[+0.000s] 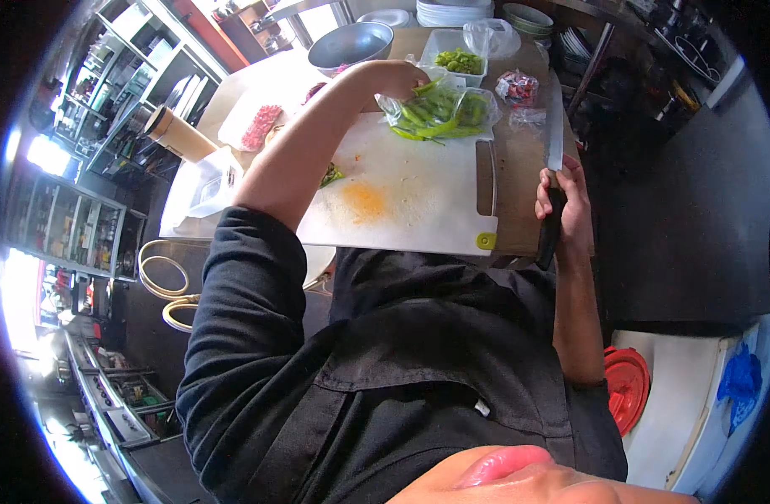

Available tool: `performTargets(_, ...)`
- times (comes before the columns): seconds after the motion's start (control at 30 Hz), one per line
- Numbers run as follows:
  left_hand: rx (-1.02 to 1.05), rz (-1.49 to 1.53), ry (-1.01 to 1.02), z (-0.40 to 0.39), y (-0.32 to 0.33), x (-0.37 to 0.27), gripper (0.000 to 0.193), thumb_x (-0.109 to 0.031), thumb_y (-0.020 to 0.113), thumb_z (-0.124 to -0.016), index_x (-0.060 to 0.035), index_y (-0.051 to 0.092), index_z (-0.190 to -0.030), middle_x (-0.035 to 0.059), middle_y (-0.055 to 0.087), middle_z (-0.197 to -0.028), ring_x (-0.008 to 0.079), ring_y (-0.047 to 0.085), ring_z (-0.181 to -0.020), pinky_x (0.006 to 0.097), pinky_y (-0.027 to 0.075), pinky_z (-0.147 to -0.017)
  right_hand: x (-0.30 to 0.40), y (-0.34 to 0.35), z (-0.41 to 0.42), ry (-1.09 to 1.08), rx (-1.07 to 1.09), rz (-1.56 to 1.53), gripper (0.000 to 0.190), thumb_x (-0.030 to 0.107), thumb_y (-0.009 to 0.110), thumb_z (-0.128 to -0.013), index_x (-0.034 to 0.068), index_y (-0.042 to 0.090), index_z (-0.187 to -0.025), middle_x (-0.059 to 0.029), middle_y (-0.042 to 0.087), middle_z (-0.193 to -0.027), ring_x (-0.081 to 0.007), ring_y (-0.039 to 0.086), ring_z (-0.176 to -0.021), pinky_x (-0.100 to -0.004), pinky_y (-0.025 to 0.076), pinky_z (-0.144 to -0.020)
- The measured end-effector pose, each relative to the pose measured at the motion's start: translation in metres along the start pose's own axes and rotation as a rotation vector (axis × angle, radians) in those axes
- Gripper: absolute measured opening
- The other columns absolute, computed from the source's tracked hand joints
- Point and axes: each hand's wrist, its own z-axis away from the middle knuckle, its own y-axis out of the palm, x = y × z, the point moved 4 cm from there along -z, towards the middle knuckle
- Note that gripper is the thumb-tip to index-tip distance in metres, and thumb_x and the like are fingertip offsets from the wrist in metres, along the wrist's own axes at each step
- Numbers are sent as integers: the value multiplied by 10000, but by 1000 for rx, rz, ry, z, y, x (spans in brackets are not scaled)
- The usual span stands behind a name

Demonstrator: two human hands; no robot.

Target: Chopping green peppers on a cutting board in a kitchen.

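Note:
My left hand (397,79) reaches across the white cutting board (423,195) to a clear plastic bag of long green peppers (441,113). Its fingers are curled at the bag's left side, and whether they pinch a pepper or the plastic is hard to see. My right hand (567,195) grips the black handle of a kitchen knife (554,120) at the table's right edge, its blade pointing away from me. An orange stain marks the board. Some chopped green pieces (331,175) show partly from behind my left forearm.
Behind the bag stands a clear container of cut green peppers (458,61), with a dark metal bowl (351,47) to its left. Pink raw meat (262,127), an empty-looking plastic box (214,183) and a brown canister (178,135) are leftward. A small bag of red things (517,87) lies right.

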Motion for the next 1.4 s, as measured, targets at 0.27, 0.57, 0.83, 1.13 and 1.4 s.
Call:
performTargets(0.27, -24, -71, -34, 18, -41, -23, 315, -260, 768, -798, -113, 717, -1073, 130, 703, -1128, 286, 674, -1046, 397, 540, -898, 2, 5, 3, 50, -57, 111, 316, 144, 427, -1038, 69, 447, -1345, -94, 554, -905, -104, 483, -548, -254, 455, -489)
performTargets(0.57, -5, 283, 7, 37, -51, -16, 391, -233, 718, -878, -78, 600, -1217, 75, 639, -1081, 198, 596, -1051, 376, 486, -913, 2, 6, 3, 73, -55, 81, 323, 139, 397, -1048, 66, 435, -1360, -86, 554, -904, -96, 471, -549, -247, 453, -499)
performTargets(0.83, -185, 766, 66, 37, -74, 2, 322, -69, 619, -901, -41, 598, -1221, 10, 576, -1022, 124, 537, -956, 276, 456, -900, -4, -8, 1, 70, -56, -9, 297, 161, 437, -1038, 78, 430, -1322, -100, 565, -899, -114, 527, -570, -269, 478, -497)
performTargets(1.13, -1299, 275, 237, 107, -115, 1, 144, -169, 616, -920, -53, 637, -1004, 25, 583, -848, 140, 591, -796, 241, 471, -660, -5, -2, -2, 77, 13, -47, 304, 187, 441, -1057, 64, 490, -1331, -71, 540, -894, -82, 464, -565, -233, 448, -524)
performTargets(1.4, -848, -326, -26, 206, 6, -149, 416, -1, 598, -832, -94, 665, -1231, 86, 561, -987, 277, 582, -948, 375, 521, -812, -5, -13, -1, 101, -7, -76, 273, 201, 486, -1054, 86, 503, -1301, -84, 523, -924, -92, 467, -578, -221, 445, -517)
